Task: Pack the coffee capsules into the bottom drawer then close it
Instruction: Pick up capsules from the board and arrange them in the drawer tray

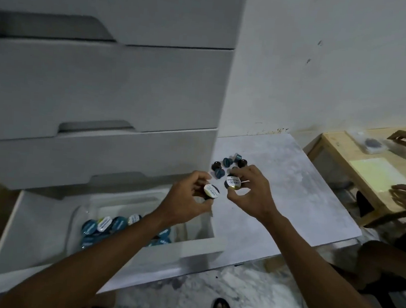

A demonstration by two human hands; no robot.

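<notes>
Foil-lidded capsule (211, 191) pinched in left hand (188, 199), another capsule (232, 183) in right hand (250, 194); loose fingertip grips risk drops outside bottom drawer (196, 247), lower left.

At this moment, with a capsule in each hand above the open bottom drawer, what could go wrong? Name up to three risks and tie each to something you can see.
1. The left hand and right hand each pinch one capsule by fingertips alone; either could slip and fall outside the bottom drawer.
2. The loose capsules on the white board could be forgotten before closing.
3. The capsules in the drawer lie heaped, so they may snag the front.
</notes>
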